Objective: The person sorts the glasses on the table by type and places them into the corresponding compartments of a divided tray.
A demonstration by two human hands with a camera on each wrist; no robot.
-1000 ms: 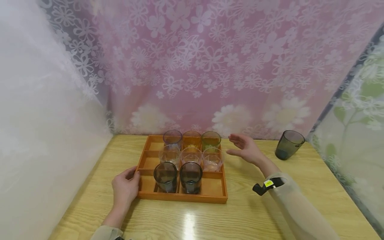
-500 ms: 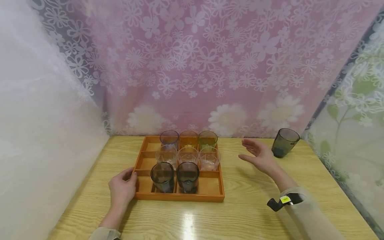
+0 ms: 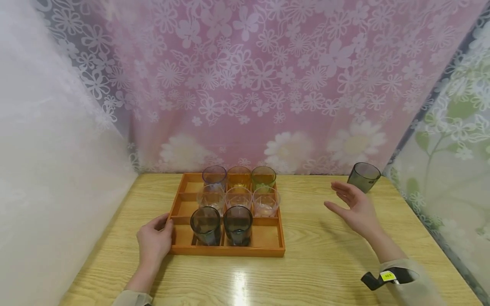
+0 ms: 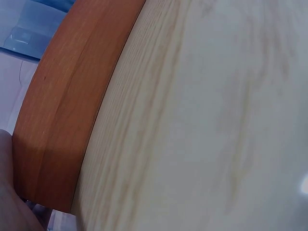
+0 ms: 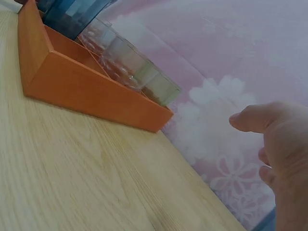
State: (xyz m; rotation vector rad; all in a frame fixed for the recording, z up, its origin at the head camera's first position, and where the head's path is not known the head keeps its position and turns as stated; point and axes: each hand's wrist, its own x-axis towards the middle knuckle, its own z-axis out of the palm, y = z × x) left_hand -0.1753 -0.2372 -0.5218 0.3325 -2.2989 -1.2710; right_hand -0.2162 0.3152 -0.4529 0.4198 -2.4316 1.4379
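My left hand grips the front left side of an orange-brown wooden compartment tray, its thumb at the wall. Two dark grey glasses stand in the front row of the tray. Behind them are three clear glasses, and in the back row a bluish glass, an amber glass and a green glass. My right hand hovers over the right of the table, fingers relaxed, thumb apart, holding nothing. Just behind it stands another dark grey glass, its lower part hidden by the fingers.
The pale wooden table ends at the back against a pink flowered curtain. A whitish sheet closes the left side, and a leaf-patterned curtain hangs on the right.
My right hand has moved right, away from the tray to the lone dark grey glass. My left hand keeps its hold on the tray; the view has shifted slightly.
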